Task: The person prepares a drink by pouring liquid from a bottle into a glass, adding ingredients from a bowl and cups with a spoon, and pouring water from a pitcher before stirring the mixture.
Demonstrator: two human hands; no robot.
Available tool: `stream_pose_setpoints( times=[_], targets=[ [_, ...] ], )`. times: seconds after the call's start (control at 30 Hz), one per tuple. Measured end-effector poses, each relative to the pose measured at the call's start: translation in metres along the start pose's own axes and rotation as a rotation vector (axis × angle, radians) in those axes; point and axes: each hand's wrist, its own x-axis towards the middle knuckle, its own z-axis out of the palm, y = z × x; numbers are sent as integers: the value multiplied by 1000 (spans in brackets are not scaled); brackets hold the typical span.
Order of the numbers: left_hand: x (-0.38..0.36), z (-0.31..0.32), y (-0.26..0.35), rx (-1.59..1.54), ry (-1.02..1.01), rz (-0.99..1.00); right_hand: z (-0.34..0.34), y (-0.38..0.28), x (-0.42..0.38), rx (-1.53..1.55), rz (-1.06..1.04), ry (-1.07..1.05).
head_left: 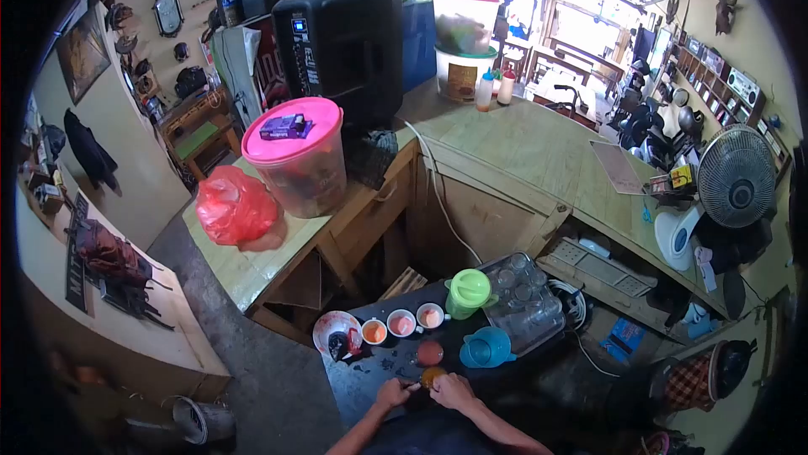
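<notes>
On the dark table [358, 383], left of the translucent blue plastic pitcher [486, 347], the right hand [455, 392] had its grip closed on an amber rounded item [433, 375]; the left hand's [394, 393] grip couldn't be told.

Dark counter [341, 379]: smooth, slight sheen. Cups [402, 335]: glossy, smooth, ceramic-looking. Drinking glass [429, 352]: smooth, see-through. Pitcher [481, 357]: translucent plastic. Jug [468, 297]: smooth plastic. Bag [237, 207]: thin, crinkled, shiny plastic. Bucket [311, 183]: cloudy plastic, smooth lid [269, 149]. Speaker [358, 42]: matt plastic. Cabinet [484, 202]: wood, matt. Floor [269, 383]: rough, concrete-looking.
</notes>
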Motion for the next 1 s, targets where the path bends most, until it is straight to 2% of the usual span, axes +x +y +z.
stream_pose_setpoints(
  times=[0.07, 0.1, 0.17, 0.3, 0.33, 0.43, 0.53, 0.63, 0.67, 0.77, 0.87, 1.0],
  targets=[
    [-10, -5, 7, -29, -20, -23, -1, -8, -5, 172, 58, 77],
    [11, 13, 17, -38, -25, -22, -5, 16, 2, 82, 67, 147],
    [-2, -5, 29, 17, -23, -84, -1, 11, 7, -9, 57, 274],
    [-7, -9, 30, -4, 7, -84, 6, 16, 3, -120, 66, 127],
    [-5, -8, 28, 25, -5, -75, 2, 13, 1, -103, 55, 6],
    [-6, -6, 27, 29, 25, -47, -1, 3, -1, 151, 79, 43],
    [-9, -9, 36, 84, 27, -42, -2, -3, -2, 205, 193, 231],
    [-17, -13, 47, 110, 47, -33, -8, -2, -4, -42, 190, 272],
    [-17, -11, 46, 127, 65, -29, -7, 1, -5, -129, 184, 231],
    [-19, -3, 42, 166, 108, -30, 6, 11, -8, -99, 142, 107],
    [-24, -5, 52, 174, 154, -38, 0, 1, -7, 196, 193, 51],
    [-25, 5, 48, 130, 176, -44, 0, -7, -8, 120, 226, 274]
  ],
)
